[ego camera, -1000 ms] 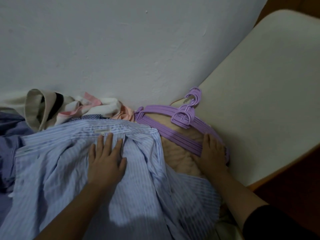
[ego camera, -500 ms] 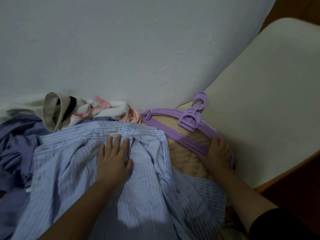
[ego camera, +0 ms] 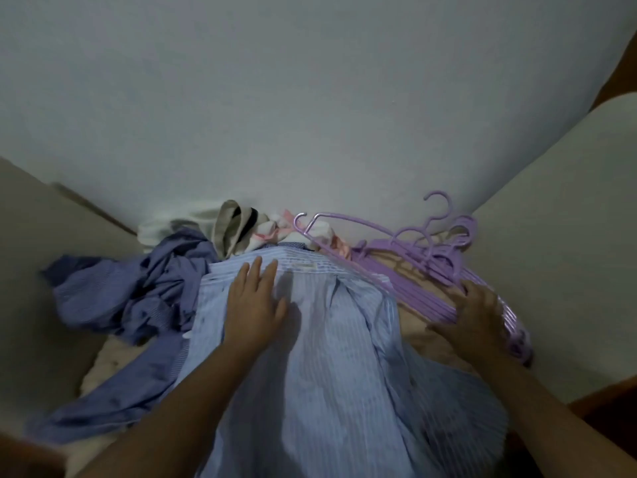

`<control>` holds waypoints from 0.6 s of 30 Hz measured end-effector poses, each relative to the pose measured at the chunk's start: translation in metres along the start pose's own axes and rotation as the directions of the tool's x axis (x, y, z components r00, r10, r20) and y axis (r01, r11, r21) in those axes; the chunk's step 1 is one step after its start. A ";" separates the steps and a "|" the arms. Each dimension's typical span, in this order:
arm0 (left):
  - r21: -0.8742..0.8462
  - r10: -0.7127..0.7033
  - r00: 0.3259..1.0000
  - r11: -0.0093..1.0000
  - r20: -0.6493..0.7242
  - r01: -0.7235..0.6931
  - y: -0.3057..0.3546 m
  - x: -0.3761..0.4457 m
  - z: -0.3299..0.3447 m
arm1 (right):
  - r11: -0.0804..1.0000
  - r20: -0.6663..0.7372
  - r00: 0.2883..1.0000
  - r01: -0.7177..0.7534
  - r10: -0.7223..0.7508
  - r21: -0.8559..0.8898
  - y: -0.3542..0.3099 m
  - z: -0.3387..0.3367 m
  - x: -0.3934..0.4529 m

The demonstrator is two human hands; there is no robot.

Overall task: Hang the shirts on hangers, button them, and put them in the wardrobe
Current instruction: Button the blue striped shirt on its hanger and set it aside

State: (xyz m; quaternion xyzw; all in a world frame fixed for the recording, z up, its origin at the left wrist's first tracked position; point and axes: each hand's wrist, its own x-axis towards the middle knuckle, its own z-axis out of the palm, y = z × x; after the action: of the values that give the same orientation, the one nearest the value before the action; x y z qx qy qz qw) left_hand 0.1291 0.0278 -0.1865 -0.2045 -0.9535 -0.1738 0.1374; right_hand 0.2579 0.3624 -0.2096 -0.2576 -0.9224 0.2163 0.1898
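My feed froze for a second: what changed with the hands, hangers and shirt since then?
The right hand has lifted one hanger from the stack, tilting it up toward the wall; it lay flat before. The left hand still rests flat on the striped shirt, below the collar.

dim, flat indoor light with a cool grey cast; no glare anywhere. the left hand (ego camera: 253, 305) throws a soft shadow toward 3 o'clock onto the striped shirt (ego camera: 310, 374), so the light seems to come from about 9 o'clock. wide-angle bending curves the wall (ego camera: 310, 98) at the edges. the corners at 7 and 5 o'clock go dark and smeared. fine detail is soft and blurred throughout.
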 end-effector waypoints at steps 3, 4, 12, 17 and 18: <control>-0.080 -0.207 0.975 0.976 -0.081 0.201 -0.016 -0.003 -0.017 | 0.999 0.049 0.998 0.044 -0.044 0.006 -0.011 0.011 -0.007; -0.089 -0.250 0.964 0.966 -0.094 0.242 -0.021 -0.003 -0.021 | 0.998 0.074 0.996 0.056 -0.055 -0.014 -0.013 0.016 -0.009; -0.235 -0.461 0.879 0.847 0.120 0.477 -0.037 0.002 -0.033 | 0.984 0.202 0.969 0.160 -0.142 -0.074 -0.020 0.027 -0.012; -0.270 -0.508 0.842 0.797 0.182 0.540 -0.041 0.009 -0.036 | 0.980 0.226 0.961 0.183 -0.161 -0.083 -0.023 0.018 -0.015; -0.262 -0.495 0.855 0.814 0.155 0.519 -0.042 0.009 -0.038 | 0.977 0.241 0.958 0.186 -0.158 -0.102 -0.021 0.019 -0.015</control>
State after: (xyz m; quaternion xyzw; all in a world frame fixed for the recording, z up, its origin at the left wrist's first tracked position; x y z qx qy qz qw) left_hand 0.1103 -0.0196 -0.1611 0.0322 -0.9413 -0.3356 0.0158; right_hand 0.2528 0.3318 -0.2184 -0.1605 -0.9687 0.1702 0.0828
